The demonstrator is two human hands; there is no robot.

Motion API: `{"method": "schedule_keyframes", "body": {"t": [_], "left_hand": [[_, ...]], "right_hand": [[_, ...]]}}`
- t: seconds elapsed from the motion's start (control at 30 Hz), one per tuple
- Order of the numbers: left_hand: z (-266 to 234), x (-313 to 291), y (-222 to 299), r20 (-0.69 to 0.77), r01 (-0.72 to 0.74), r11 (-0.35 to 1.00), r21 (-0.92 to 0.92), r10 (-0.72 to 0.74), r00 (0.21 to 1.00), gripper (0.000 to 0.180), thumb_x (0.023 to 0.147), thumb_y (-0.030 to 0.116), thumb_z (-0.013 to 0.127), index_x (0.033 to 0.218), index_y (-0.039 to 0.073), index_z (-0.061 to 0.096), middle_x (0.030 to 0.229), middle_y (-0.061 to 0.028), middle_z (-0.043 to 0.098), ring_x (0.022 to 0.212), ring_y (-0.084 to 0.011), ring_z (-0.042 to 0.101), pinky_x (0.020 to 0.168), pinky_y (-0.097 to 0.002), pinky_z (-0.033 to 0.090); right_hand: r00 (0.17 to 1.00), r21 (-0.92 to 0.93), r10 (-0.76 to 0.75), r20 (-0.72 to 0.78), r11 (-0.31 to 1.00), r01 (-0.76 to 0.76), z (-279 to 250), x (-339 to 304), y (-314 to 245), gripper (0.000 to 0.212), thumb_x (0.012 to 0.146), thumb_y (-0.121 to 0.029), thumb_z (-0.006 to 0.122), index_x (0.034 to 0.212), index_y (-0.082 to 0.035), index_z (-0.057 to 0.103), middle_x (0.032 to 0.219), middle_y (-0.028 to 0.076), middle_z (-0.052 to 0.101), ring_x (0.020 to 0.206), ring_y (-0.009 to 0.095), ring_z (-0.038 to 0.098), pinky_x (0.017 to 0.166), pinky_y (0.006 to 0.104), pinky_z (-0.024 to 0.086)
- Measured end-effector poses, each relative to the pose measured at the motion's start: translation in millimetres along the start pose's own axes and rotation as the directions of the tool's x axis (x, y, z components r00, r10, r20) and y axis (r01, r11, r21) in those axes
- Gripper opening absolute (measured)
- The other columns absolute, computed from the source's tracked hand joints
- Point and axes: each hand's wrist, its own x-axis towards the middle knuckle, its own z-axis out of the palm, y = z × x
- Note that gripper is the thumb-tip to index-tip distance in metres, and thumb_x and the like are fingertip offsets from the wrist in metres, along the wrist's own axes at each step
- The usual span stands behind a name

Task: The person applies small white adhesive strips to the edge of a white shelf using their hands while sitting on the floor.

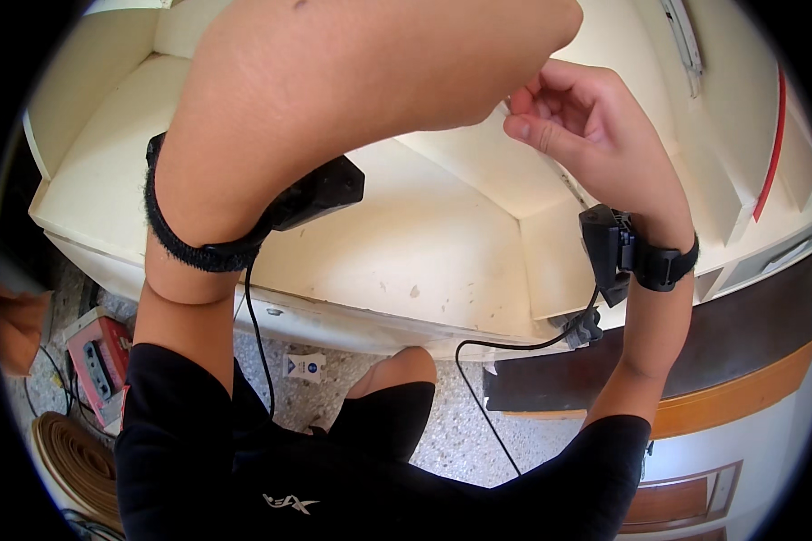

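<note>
My left hand is raised very close, its back toward me, filling the top middle. Its fingers point right and are hidden behind the hand. Just to the right, my right hand is curled, thumb and fingertips drawn together beside the left hand's edge. A pale sliver shows near that pinch, too small to name. Black strapped devices sit on my left wrist and right wrist, each with a black cable. Behind both hands stands a cream cabinet with open compartments.
A red-edged panel rises at the right, above a dark brown surface with an orange wooden edge. On the speckled floor lie a red-and-white box, a coiled brown band, cables and a small white packet.
</note>
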Motion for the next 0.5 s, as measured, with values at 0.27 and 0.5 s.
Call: {"method": "schedule_keyframes", "body": {"t": [0.27, 0.5], "left_hand": [[11.1, -3.8, -15.0, -0.170, -0.140, 0.985, -0.099, 0.122, 0.978, 0.006, 0.075, 0.002, 0.068, 0.070, -0.001, 0.066, 0.073, -0.0183, 0.067, 0.076, -0.0337, 0.068, 0.072, -0.0406, 0.054], [7.5, 3.2, -11.6, 0.006, -0.050, 0.999, 0.009, 0.050, 0.999, 0.009, 0.075, 0.002, 0.070, 0.069, -0.002, 0.065, 0.072, -0.0180, 0.067, 0.073, -0.0336, 0.067, 0.069, -0.0412, 0.054]], "right_hand": [[0.957, -0.245, -0.187, -0.223, 0.961, 0.131, 17.2, -9.4, -2.1, 0.019, 0.088, -0.007, 0.081, 0.101, -0.001, 0.070, 0.074, 0.002, 0.057, 0.063, 0.013, 0.049, 0.060, 0.0273, 0.043], [0.882, -0.375, -0.283, -0.376, 0.917, 0.135, 28.8, -12.6, -3.4, 0.011, 0.082, -0.005, 0.086, 0.091, -0.001, 0.080, 0.077, 0.008, 0.069, 0.062, 0.017, 0.063, 0.059, 0.0285, 0.051]]}}
